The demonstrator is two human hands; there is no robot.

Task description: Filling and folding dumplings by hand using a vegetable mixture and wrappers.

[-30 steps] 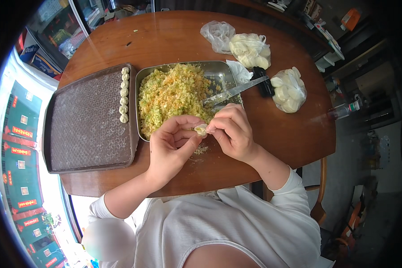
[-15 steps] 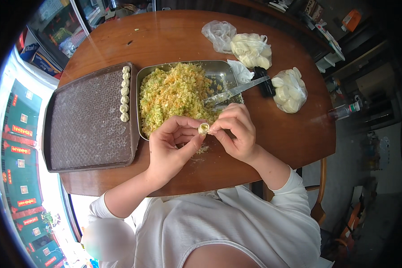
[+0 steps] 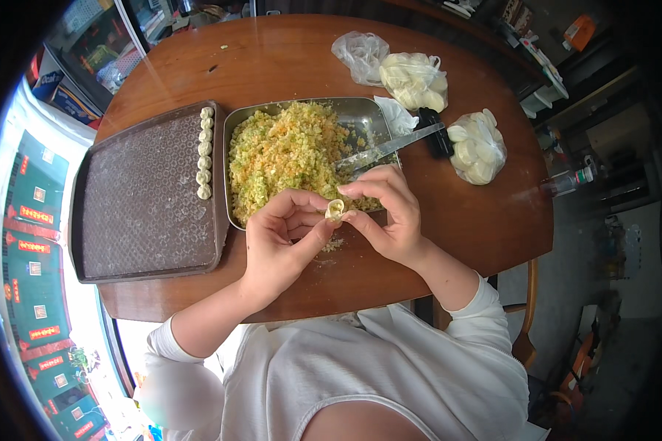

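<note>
Between my two hands is a small dumpling [image 3: 335, 210], its wrapper gathered into a cup with filling showing in the open top. My left hand [image 3: 287, 229] pinches it from the left with thumb and fingers. On the other side, the thumb of my right hand [image 3: 390, 217] touches the wrapper's edge, while the index finger is lifted off and spread apart. Just beyond the hands stands a metal tray [image 3: 362, 110] heaped with chopped yellow-green and orange filling [image 3: 283, 151]. A flat metal spatula [image 3: 390, 149] with a black handle leans over the tray's right rim.
Left of the filling lies a brown tray [image 3: 151, 198] with a column of finished dumplings [image 3: 204, 154] along its right side. Two plastic bags of round wrappers [image 3: 413, 82] [image 3: 477, 151] and a crumpled clear bag [image 3: 360, 57] rest on the wooden table [image 3: 287, 59]. Crumbs lie near my hands.
My right index finger has lifted away from the dumpling, and the right fingers have spread. The dumpling's opening shows wider. My left hand stays in nearly the same place.
</note>
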